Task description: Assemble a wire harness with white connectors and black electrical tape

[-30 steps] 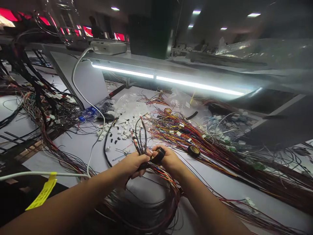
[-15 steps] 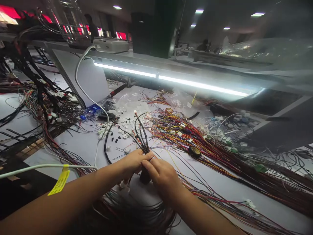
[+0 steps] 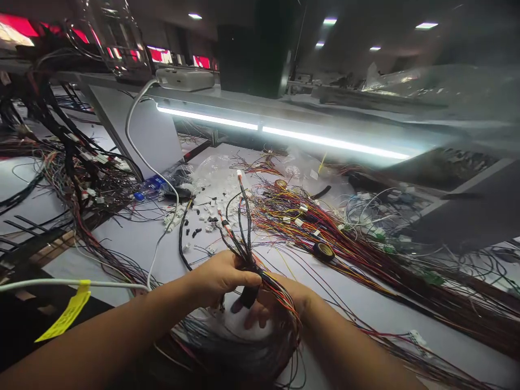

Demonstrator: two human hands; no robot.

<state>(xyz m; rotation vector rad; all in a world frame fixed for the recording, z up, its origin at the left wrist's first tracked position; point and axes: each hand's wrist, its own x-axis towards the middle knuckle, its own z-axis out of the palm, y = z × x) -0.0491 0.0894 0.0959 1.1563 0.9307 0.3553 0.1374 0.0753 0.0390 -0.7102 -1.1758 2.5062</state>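
The left hand (image 3: 221,273) holds a wire bundle (image 3: 281,295), black tape (image 3: 249,297) hanging beside the partly hidden right hand (image 3: 266,307)

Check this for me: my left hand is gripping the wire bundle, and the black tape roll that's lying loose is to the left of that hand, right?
Not quite: in the head view, the black tape roll lies to the right of the left hand, which is gripping the wire bundle.
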